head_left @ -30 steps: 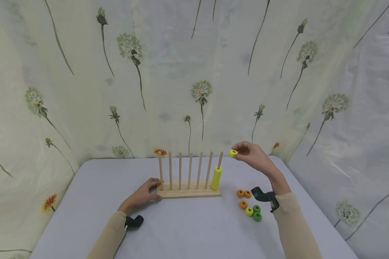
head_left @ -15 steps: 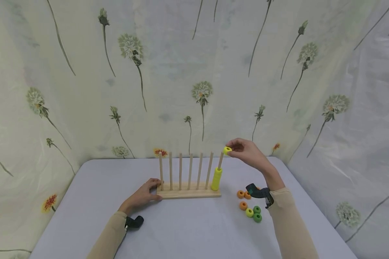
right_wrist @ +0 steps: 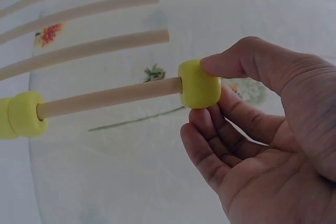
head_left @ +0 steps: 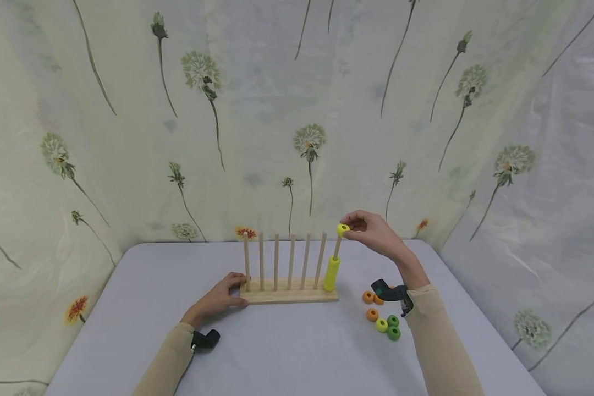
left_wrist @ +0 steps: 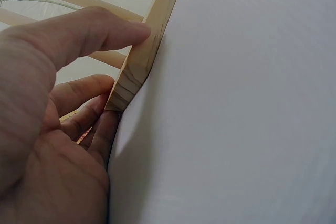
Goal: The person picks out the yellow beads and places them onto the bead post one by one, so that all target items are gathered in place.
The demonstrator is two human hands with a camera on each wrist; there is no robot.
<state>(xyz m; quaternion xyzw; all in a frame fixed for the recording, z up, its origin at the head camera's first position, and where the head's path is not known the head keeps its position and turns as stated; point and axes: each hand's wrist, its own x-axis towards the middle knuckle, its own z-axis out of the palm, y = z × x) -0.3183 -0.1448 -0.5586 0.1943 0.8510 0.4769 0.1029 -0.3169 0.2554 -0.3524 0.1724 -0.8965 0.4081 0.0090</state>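
Observation:
My right hand (head_left: 373, 234) pinches a yellow bead (right_wrist: 200, 84) between thumb and fingers. The bead sits at the tip of the rightmost peg (right_wrist: 113, 97), with the peg's end in its hole. Lower on that same peg is a stack of yellow beads (head_left: 331, 274). At the other end, my left hand (head_left: 220, 299) holds the wooden peg stand (head_left: 289, 297). In the left wrist view, the thumb (left_wrist: 126, 34) lies on the base's long side and the other fingers are at its end and far side. The stand's other pegs are bare.
Loose orange beads (head_left: 372, 314), green beads (head_left: 393, 333) and a yellow bead (head_left: 381, 325) lie on the white table (head_left: 287, 352) right of the stand. The right wrist camera (head_left: 389, 290) partly covers the orange ones. A flowered cloth (head_left: 257, 110) hangs behind.
My right hand has carried the yellow bead leftward from beside the rightmost peg onto its tip. The left hand and the stand stay in place.

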